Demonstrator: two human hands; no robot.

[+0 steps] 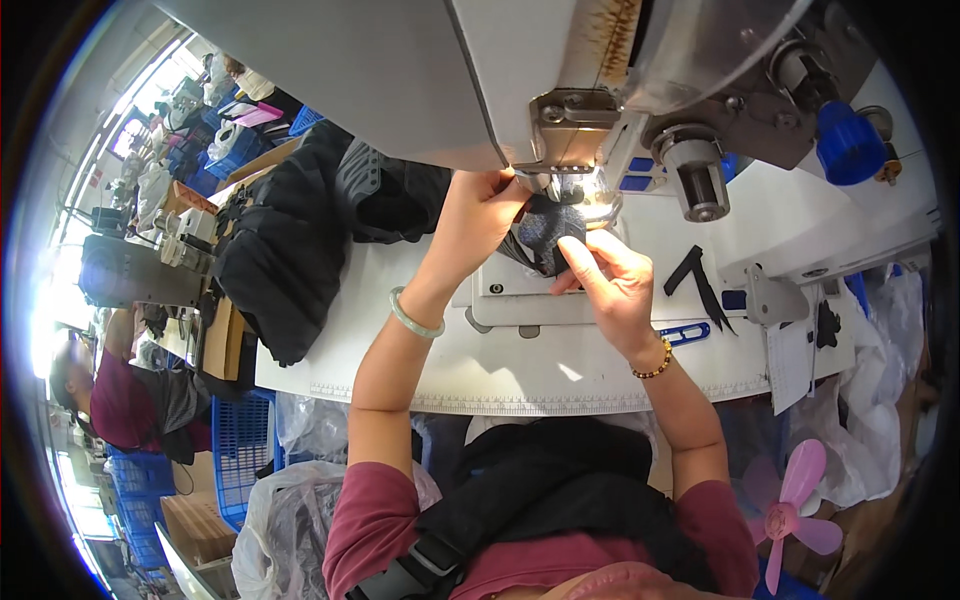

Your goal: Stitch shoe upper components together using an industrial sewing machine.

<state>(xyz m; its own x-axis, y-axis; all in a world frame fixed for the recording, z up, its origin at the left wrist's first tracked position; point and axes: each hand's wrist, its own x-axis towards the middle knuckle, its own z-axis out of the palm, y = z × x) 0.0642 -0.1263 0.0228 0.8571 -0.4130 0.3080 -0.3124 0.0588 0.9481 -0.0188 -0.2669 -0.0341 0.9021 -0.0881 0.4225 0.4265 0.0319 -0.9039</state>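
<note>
My left hand (478, 205) is pinched shut on the far-left edge of the dark fabric piece (548, 235), fingertips tucked right up under the presser foot (560, 180) of the sewing machine (520, 70). My right hand (612, 275) lies closed over the near-right side of that same piece, fingers flat and pressing it against the white machine bed (600, 350). The piece sits directly beneath the needle area, half hidden by both hands, so I cannot tell how its edge lines up with the foot.

To do this well, I judge the two hands should keep the cloth taut and flat between them, with the left fingertips kept clear of the needle path, since they are very close to it. Even pressure from the right hand should stop the piece twisting.

Further out, black strips (700, 280) and a blue clip (688, 332) lie to the right on the bed. A heap of black garments (290, 250) sits far left, and a small pink fan (790, 510) stands near right
</note>
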